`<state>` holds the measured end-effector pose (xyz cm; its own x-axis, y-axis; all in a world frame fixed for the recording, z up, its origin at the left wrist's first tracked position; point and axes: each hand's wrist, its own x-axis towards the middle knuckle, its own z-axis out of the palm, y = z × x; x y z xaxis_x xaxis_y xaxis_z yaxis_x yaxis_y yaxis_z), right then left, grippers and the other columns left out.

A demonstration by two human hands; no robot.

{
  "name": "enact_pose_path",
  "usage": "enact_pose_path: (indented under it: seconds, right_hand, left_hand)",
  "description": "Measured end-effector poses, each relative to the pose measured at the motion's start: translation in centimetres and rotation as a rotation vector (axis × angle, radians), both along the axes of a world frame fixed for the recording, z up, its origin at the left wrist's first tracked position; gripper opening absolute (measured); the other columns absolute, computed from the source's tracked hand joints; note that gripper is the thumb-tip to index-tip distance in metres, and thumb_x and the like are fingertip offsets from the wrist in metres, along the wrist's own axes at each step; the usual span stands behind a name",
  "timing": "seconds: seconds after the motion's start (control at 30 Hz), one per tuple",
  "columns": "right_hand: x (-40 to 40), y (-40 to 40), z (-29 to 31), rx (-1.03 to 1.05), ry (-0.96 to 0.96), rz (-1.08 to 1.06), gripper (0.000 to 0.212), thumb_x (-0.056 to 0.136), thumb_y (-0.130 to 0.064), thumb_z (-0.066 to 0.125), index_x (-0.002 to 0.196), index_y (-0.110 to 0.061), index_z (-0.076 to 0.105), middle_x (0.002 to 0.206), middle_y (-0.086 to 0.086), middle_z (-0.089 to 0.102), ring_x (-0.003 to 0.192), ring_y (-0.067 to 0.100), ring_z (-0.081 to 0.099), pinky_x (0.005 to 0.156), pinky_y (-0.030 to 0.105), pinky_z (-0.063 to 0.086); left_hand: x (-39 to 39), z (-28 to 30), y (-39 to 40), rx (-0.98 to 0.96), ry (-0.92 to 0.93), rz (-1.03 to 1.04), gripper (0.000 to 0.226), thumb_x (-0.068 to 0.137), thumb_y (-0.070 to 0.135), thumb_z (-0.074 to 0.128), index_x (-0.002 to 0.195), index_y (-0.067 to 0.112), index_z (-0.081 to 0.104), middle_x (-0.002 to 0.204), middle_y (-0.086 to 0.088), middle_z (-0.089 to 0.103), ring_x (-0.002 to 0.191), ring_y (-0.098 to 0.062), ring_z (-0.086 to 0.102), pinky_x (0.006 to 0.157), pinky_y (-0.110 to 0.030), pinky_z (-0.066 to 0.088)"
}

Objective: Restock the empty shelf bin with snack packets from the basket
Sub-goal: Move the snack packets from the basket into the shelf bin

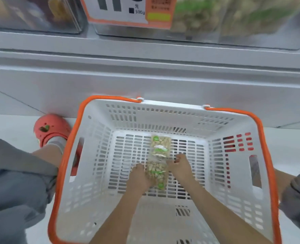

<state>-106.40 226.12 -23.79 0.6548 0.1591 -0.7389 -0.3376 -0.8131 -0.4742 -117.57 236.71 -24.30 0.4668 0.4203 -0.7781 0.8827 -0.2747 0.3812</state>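
Both hands, left hand (pixel 140 175) and right hand (pixel 180 166), close on snack packets (pixel 157 171) in the basket (pixel 262 131); gathering them together seems wisest.

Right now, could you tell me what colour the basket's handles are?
Orange, on the white basket; the handles show clearly in the head view.

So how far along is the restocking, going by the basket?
Nearly done: the basket holds only a few snack packets. Both hands, left hand and right hand, are gathering them. Left: moving these up to the shelf bin.
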Motion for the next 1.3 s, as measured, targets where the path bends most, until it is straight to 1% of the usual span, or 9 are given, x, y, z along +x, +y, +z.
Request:
enact_pose_path:
  seconds: [0.23,0.47,0.6,0.73,0.87,0.97,1.07,1.17,1.3]
  right_hand:
    - [2.7,4.4,-1.0,-0.025,0.030,0.028,0.059,0.075,-0.039,0.078,0.111,-0.015,0.039,0.094,0.000,0.053,0.087,0.019,0.056,0.072,0.033,0.050]
    - [3.0,5.3,-1.3,0.043,0.153,-0.146,0.070,0.072,-0.017,0.083,0.125,-0.005,0.038,0.120,0.009,0.055,0.112,0.024,0.055,0.090,0.031,0.048]
    - [3.0,3.7,-0.9,0.099,0.226,-0.047,0.049,0.078,-0.019,0.078,0.120,-0.011,0.057,0.121,0.006,0.064,0.107,0.020,0.060,0.091,0.031,0.050]
    - [3.2,2.0,-0.5,0.220,0.328,-0.137,0.037,0.082,-0.022,0.074,0.110,-0.016,0.050,0.106,-0.004,0.057,0.100,0.015,0.054,0.087,0.028,0.044]
    - [2.9,1.0,0.2,0.327,0.293,-0.180,0.030,0.082,-0.016,0.074,0.108,-0.018,0.059,0.116,0.002,0.066,0.103,0.016,0.061,0.088,0.031,0.048]
    - [3.1,0.4,2.0,0.426,0.325,-0.225,0.033,0.086,-0.010,0.069,0.116,-0.016,0.057,0.112,0.000,0.068,0.099,0.012,0.065,0.086,0.029,0.051]
    - [3.7,-0.5,4.6,0.528,0.392,-0.261,0.029,0.089,-0.006,0.064,0.116,-0.015,0.056,0.108,-0.002,0.070,0.095,0.007,0.068,0.081,0.023,0.055]
    - [4.3,-1.6,7.3,0.595,0.376,-0.238,0.035,0.089,-0.006,0.064,0.120,-0.015,0.053,0.116,0.001,0.067,0.103,0.012,0.066,0.084,0.025,0.056]
    - [4.7,-2.6,11.7,0.584,0.345,-0.106,0.044,0.086,-0.004,0.067,0.125,-0.013,0.049,0.118,0.005,0.065,0.099,0.015,0.066,0.073,0.023,0.055]
  left_hand:
    - [0.4,-1.3,-0.4,0.086,-0.023,0.076,0.028,0.077,0.016,0.068,0.084,0.014,0.041,0.088,-0.002,0.048,0.087,-0.024,0.055,0.071,-0.034,0.045]
    - [1.1,-2.0,-1.4,0.110,0.083,0.002,0.083,0.060,0.051,0.078,0.121,0.008,0.041,0.127,-0.008,0.042,0.123,-0.027,0.038,0.096,-0.039,0.042]
    - [1.8,-2.4,-1.9,0.136,0.106,0.019,0.074,0.070,0.046,0.076,0.124,0.009,0.040,0.132,-0.012,0.037,0.126,-0.030,0.033,0.098,-0.041,0.042]
    - [1.7,-2.4,-2.0,0.052,0.028,0.088,0.053,0.073,0.033,0.074,0.116,0.014,0.051,0.123,-0.010,0.043,0.115,-0.027,0.046,0.094,-0.037,0.044]
    - [1.3,-1.2,-1.1,-0.060,-0.088,0.282,0.029,0.080,0.020,0.069,0.101,0.018,0.050,0.107,-0.005,0.063,0.088,-0.019,0.058,0.074,-0.030,0.048]
    - [1.3,0.7,1.5,-0.232,-0.077,0.432,0.042,0.073,0.011,0.079,0.104,0.013,0.051,0.106,-0.006,0.064,0.091,-0.019,0.060,0.072,-0.029,0.050]
    - [1.8,3.7,4.2,-0.337,-0.101,0.365,0.056,0.067,0.006,0.083,0.113,0.009,0.051,0.110,-0.007,0.065,0.097,-0.022,0.062,0.072,-0.030,0.052]
    - [2.5,7.7,5.9,-0.349,-0.149,0.272,0.043,0.070,0.010,0.081,0.106,0.008,0.058,0.100,-0.008,0.070,0.090,-0.023,0.067,0.079,-0.038,0.057]
    - [3.8,14.1,7.6,-0.367,-0.285,0.203,0.031,0.079,0.010,0.074,0.108,0.007,0.062,0.094,-0.008,0.070,0.079,-0.017,0.065,0.070,-0.028,0.054]
